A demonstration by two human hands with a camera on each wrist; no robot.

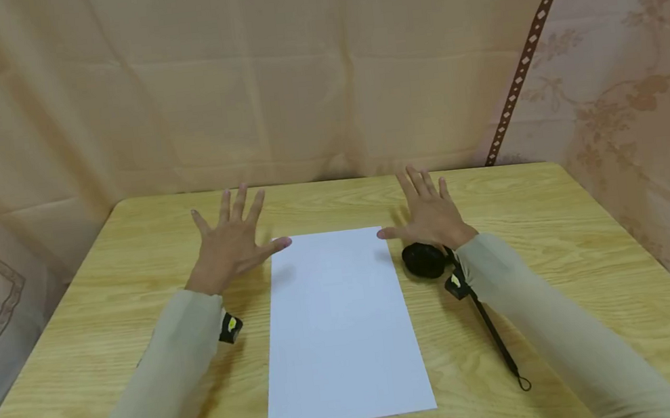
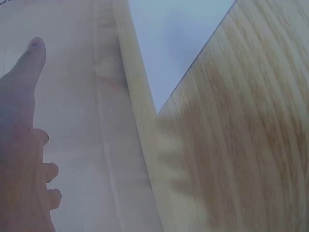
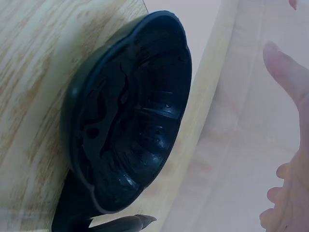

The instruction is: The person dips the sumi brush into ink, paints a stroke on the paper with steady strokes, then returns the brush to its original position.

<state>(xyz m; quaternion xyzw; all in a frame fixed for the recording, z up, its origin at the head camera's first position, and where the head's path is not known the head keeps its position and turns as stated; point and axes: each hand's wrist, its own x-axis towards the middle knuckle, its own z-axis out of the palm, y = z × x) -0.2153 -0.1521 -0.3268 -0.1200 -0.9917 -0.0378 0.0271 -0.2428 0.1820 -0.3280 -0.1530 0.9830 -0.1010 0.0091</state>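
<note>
A white sheet of paper [image 1: 344, 330] lies flat on the wooden table, between the two forearms. My left hand [image 1: 229, 242] is held over the table near the sheet's far left corner, fingers spread and holding nothing. Mirroring it, my right hand [image 1: 432, 216] hovers by the far right corner with its fingers apart. Just below the right hand sits a black scalloped dish [image 1: 424, 261]; dark wet liquid shows inside it in the right wrist view. A black brush [image 1: 495, 335] with a hanging loop rests beside the dish, partly hidden by the right wrist; its pointed tip [image 3: 145, 221] shows near the rim.
The wooden table [image 1: 147, 229] ends at a beige curtain [image 1: 299, 104] behind it. Patterned cloth [image 1: 636, 102] hangs to the right. A small black wrist camera [image 1: 230, 327] is strapped at the left sleeve, another camera [image 1: 457, 285] at the right.
</note>
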